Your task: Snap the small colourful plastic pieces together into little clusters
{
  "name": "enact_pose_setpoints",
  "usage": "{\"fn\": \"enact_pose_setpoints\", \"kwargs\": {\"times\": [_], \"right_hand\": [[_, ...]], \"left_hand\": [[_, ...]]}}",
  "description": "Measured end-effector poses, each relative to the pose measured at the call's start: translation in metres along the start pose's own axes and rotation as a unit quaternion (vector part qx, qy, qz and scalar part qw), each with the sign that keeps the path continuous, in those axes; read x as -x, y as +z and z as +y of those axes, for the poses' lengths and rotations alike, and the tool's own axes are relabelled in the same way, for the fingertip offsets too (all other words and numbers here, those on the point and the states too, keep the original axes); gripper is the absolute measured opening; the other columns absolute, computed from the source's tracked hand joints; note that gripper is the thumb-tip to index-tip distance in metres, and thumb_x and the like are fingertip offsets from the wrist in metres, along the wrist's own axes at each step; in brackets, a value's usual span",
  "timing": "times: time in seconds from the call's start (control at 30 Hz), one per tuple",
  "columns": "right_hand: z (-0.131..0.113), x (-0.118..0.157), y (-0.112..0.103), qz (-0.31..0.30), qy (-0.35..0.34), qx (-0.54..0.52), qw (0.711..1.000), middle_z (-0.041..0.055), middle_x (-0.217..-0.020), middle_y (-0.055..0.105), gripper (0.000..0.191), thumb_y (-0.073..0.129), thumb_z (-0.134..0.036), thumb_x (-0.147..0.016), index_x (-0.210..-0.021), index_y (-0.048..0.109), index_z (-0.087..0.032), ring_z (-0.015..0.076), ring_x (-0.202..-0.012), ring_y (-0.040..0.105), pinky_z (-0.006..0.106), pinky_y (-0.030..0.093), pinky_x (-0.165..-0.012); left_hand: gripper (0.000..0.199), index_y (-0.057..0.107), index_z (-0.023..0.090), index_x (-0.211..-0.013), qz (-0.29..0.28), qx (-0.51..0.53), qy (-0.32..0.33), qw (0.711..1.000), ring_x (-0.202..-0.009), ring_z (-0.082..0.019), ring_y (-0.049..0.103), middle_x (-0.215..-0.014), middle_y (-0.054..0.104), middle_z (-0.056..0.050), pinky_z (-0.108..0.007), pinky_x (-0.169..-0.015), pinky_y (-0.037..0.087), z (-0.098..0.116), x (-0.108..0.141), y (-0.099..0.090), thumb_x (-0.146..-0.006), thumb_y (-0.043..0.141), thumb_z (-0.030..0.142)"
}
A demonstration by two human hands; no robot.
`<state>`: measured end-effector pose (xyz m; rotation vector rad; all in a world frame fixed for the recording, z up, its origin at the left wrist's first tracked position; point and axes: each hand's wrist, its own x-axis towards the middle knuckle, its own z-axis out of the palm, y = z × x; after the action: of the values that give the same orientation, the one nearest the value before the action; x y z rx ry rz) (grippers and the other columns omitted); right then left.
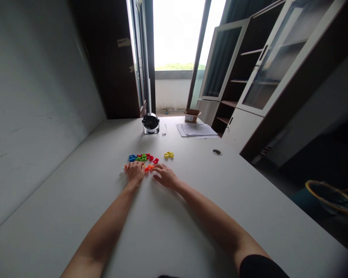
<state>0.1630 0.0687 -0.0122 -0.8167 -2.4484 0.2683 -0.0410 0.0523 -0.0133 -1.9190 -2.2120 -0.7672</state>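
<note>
Small coloured plastic blocks lie in a loose heap on the white table. My left hand [135, 172] rests palm down over the near side of the heap, its fingers laid out and hiding some pieces. Just right of it are orange blocks [149, 168]. My right hand [166, 176] is low over the table with fingers stretched and thumb apart, its fingertips at the orange blocks' right end. Beyond my hands sit blue blocks [132, 158], green blocks [143, 157] and red blocks [156, 160]. A separate group of yellow blocks [168, 155] lies farther right.
A round black-and-silver device [150, 122] stands on the far part of the table [116, 135], beside a thin cord [164, 131]. Papers [198, 130] and an open cardboard box [191, 115] lie at the back right. A cable hole [217, 152] is near the right edge.
</note>
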Motion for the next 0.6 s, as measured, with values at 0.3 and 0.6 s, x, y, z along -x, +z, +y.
{"fn": "enact_pose_setpoints", "kwargs": {"times": [0.3, 0.6], "right_hand": [[0.0006, 0.0012, 0.0044, -0.017, 0.032, 0.016, 0.999, 0.0087, -0.130, 0.058, 0.043, 0.064, -0.032, -0.090, -0.132, 0.057, -0.026, 0.0236, -0.122, 0.050, 0.038, 0.042, -0.103], [0.0010, 0.0013, 0.0036, -0.066, -0.002, 0.002, 0.998, 0.0052, -0.145, 0.050, 0.050, 0.062, -0.037, -0.091, -0.140, 0.050, -0.031, 0.0242, -0.135, 0.041, 0.041, 0.032, -0.111]], "left_hand": [[0.024, 0.069, 0.027, -0.102, 0.007, -0.018, -0.014, 1.000, -0.107, -0.028, 0.053, -0.111, 0.067, -0.008, -0.043, -0.103, 0.031, 0.0040, -0.0006, -0.0039, -0.089, 0.049, 0.028], [0.030, 0.066, 0.024, -0.112, 0.021, -0.013, -0.051, 0.998, -0.114, -0.031, 0.051, -0.114, 0.068, -0.010, -0.052, -0.112, 0.018, 0.0023, -0.0007, 0.0004, -0.087, 0.053, 0.032]]}}
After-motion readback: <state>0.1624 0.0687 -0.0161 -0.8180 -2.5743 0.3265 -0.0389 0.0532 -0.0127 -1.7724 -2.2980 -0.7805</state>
